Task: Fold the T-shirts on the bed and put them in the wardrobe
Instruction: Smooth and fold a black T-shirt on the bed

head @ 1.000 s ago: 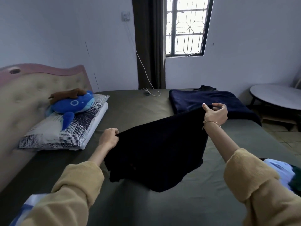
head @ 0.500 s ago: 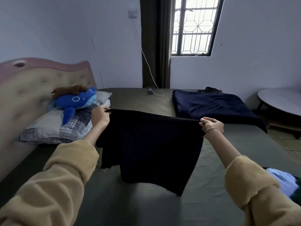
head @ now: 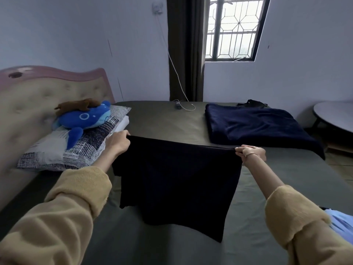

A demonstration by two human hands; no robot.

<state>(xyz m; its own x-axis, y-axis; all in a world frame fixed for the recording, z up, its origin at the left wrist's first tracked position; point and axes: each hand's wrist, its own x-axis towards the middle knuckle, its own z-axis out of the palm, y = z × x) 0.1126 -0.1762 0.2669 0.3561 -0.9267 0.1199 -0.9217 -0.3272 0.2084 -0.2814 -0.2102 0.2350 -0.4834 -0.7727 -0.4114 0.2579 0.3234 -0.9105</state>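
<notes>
Black T-shirt stretched between pinching fingers of left hand and right hand.

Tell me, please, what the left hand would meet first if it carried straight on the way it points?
Probably the patterned pillow under the blue plush; the left hand points toward it, though depth is unclear.

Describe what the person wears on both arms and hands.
Both arms wear fuzzy mustard-yellow sleeves pushed back off the forearms. The left hand is bare, with nothing on the wrist. The right hand has a thin bracelet at the wrist.
</notes>
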